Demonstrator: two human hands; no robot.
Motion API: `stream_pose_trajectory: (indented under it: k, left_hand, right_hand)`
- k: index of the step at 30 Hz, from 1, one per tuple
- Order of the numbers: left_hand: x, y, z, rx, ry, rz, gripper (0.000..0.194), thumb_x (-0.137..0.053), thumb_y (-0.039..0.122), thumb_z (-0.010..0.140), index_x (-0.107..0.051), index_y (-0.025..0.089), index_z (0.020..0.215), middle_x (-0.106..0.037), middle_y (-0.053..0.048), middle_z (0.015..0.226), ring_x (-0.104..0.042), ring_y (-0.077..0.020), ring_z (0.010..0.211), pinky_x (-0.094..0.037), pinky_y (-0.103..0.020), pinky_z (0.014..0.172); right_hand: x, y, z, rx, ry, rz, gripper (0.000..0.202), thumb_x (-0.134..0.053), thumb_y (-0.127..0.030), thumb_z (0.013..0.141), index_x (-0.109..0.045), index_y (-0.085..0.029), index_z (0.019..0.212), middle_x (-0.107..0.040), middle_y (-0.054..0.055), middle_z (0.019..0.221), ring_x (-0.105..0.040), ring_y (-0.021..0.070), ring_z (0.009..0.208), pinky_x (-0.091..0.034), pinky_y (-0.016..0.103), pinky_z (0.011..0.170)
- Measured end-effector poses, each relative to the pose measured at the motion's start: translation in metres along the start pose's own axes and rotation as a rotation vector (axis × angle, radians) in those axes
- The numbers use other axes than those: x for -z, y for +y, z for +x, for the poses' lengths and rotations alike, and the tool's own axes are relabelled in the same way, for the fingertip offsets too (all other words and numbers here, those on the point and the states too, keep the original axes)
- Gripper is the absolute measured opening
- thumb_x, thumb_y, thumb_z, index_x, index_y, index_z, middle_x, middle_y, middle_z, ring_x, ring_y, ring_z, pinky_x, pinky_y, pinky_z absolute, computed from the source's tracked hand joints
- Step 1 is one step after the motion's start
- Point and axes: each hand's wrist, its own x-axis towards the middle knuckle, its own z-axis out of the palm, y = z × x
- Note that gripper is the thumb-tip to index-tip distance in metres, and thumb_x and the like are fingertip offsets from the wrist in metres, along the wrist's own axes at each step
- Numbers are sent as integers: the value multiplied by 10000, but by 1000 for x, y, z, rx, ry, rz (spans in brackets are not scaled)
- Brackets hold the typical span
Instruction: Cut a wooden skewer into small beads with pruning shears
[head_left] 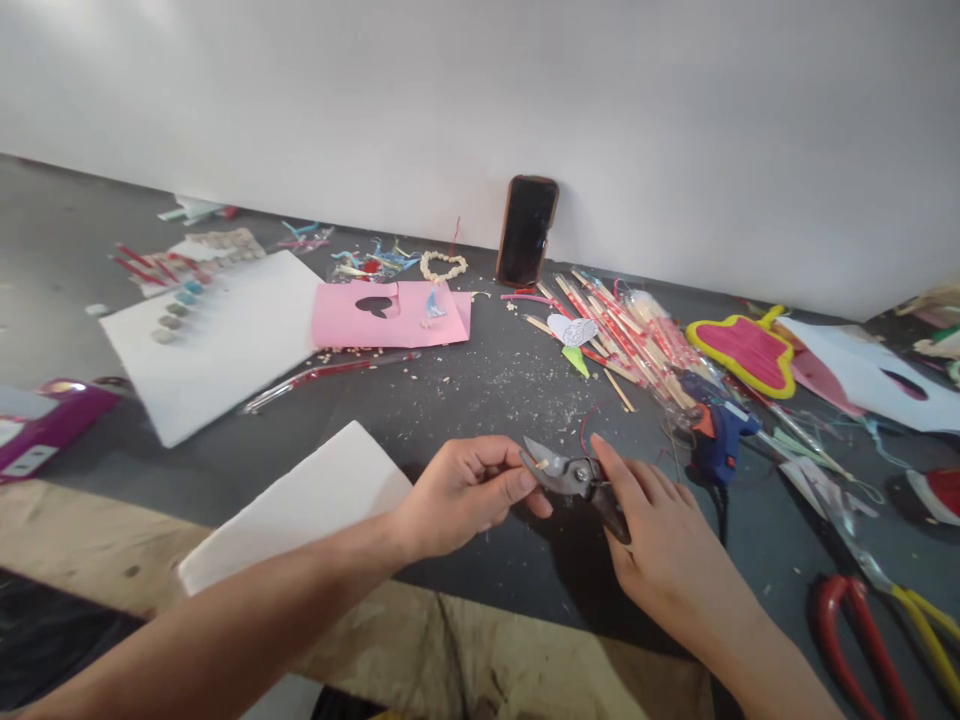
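Near the table's front edge, my right hand [652,520] is wrapped round the dark handles of metal pruning shears [571,474]. The shears' blades are parted and point left. My left hand [480,490] pinches a tiny pale wooden piece [543,465] between the blades. Behind the hands, small pale chips are scattered over the dark tabletop [480,400]. A thin red thread curves just above the shears.
A phone [528,230] leans on the wall. Wrapped chopsticks [615,330], a blue glue gun [718,440] and large scissors [862,570] lie to the right. White foam boards [225,340] and pink card [427,325] are at left and centre, beside a bead heart [442,266].
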Motion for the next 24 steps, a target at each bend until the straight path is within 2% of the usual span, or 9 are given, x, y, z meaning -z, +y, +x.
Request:
stream_pose_trajectory:
  k: [11,17,24]
  left_hand:
    - [1,4,-2,-44,7,14,230,-561,334,813,-588,115,748,-674,-70,690,-332,-20,390,-258,-156,367]
    - [1,3,-1,-43,44,29,241,-542,337,821,-568,115,733,-673,-70,695,-339,-15,379,-270,-156,365]
    - [0,0,0,-122,90,175,153,-590,266,787,-603,118,824,-655,-46,741,-475,-46,467,-388,-165,434]
  right_hand:
    - [0,-9,-2,-21,20,78,589,-429,-118,753,-314,-200,1325,-590,101,1024,-578,239,868,-465,386,747]
    - [1,-11,-1,-34,32,42,561,-450,-103,708,-379,-192,1257,-614,89,976,-591,241,821,-466,377,716]
    - [1,-8,2,-67,50,-10,563,-458,-110,736,-355,-202,1281,-602,80,970,-580,236,832,-451,377,731]
